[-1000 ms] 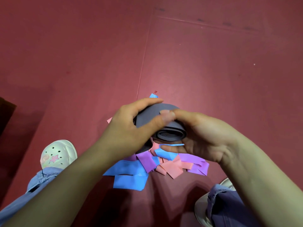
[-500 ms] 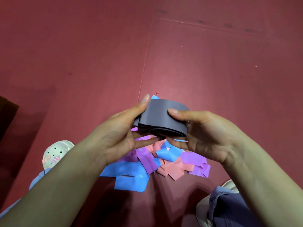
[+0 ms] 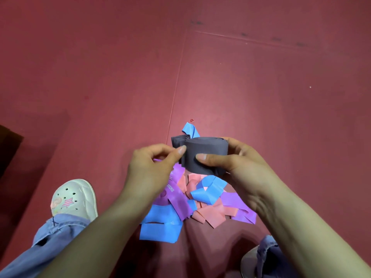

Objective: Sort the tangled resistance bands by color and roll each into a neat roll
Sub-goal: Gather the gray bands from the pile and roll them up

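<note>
Gripping the grey roll (image 3: pixel 206 157) between thumb and fingers (image 3: pixel 237 147), the right hand (image 3: pixel 247 169) holds it crosswise; the left hand (image 3: pixel 150 169) pinches its left end

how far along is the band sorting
Done: no finished roll in view. In hand: the grey band, loosely rolled, gripped by the right hand while the left hand pinches its edge. Left: blue bands, purple bands and pink bands tangled on the floor.

red floor (image 3: pixel 261 97) | tangled blue, purple, pink bands (image 3: pixel 200 199) | white clog (image 3: pixel 74 197)
</note>
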Action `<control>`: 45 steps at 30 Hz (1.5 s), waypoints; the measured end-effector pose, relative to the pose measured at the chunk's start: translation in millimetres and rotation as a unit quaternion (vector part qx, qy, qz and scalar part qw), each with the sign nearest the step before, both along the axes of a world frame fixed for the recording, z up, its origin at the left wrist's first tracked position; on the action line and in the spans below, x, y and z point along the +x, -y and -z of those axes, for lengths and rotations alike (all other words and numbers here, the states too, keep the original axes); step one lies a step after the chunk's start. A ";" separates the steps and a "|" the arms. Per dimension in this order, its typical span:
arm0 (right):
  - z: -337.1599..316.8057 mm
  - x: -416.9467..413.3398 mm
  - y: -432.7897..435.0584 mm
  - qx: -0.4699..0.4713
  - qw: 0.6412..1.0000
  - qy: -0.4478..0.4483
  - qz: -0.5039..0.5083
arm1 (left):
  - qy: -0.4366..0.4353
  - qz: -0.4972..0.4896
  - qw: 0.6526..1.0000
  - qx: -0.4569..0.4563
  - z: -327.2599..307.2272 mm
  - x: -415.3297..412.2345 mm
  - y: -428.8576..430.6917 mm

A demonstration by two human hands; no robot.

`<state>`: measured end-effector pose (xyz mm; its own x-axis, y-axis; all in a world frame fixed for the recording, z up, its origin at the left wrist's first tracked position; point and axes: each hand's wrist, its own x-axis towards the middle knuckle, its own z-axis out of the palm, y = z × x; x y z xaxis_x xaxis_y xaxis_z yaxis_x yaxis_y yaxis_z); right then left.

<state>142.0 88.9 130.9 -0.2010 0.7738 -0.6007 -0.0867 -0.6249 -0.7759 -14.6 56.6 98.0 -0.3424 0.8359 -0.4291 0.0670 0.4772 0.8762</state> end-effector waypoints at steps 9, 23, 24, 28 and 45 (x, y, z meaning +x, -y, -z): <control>6.8 -11.2 11.0 0.057 0.996 0.075 -0.009 | 0.116 -0.021 0.988 -0.104 -0.4 4.6 1.0; 9.4 -5.0 6.8 0.143 0.976 0.126 -0.102 | 0.231 0.194 0.953 0.008 -2.2 -3.1 -2.8; 7.8 -0.6 4.9 0.142 0.976 0.107 -0.124 | 0.217 0.217 0.952 0.013 -3.1 -6.7 -3.3; 3.7 11.3 -0.1 0.155 0.971 0.060 -0.172 | 0.216 0.257 0.941 0.050 -3.8 -17.1 -2.9; -1.3 11.6 1.6 0.149 0.976 0.040 -0.152 | 0.213 0.260 0.937 0.096 -12.9 -17.9 1.4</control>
<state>153.5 87.3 132.3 -0.4097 0.8291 -0.3806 0.1363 -0.3568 -0.9242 -32.5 55.2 110.9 0.3006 0.9177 -0.2597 -0.1281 0.3087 0.9425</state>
